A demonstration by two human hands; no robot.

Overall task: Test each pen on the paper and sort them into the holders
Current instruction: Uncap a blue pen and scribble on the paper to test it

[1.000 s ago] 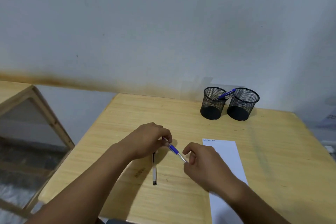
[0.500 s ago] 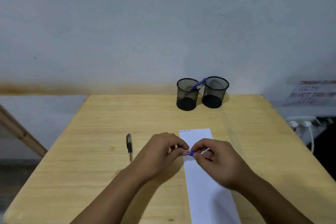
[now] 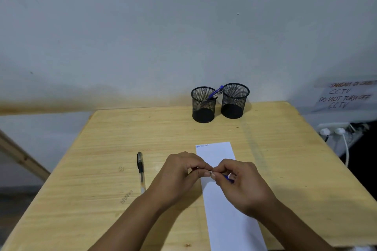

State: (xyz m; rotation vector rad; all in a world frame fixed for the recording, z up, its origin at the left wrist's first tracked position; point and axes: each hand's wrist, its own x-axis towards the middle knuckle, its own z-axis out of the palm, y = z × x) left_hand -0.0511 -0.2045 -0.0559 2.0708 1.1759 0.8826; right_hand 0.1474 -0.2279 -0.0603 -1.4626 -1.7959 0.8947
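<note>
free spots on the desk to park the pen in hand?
Bare wood right of the paper, out to the table edge. Also the far-left stretch between the black pen and the left holder. Crowded: over the paper, where left hand and right hand pinch the blue pen.

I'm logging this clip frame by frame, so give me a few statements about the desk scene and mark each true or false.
1. Both hands hold one blue pen above the paper. True.
2. The black pen stands in a holder. False: it lies on the table, beside the left hand.
3. The left holder contains a blue pen. True.
4. The right holder lies tipped over. False: it stands upright.
5. The right hand rests flat on the table. False: its fingers pinch the pen.
</note>
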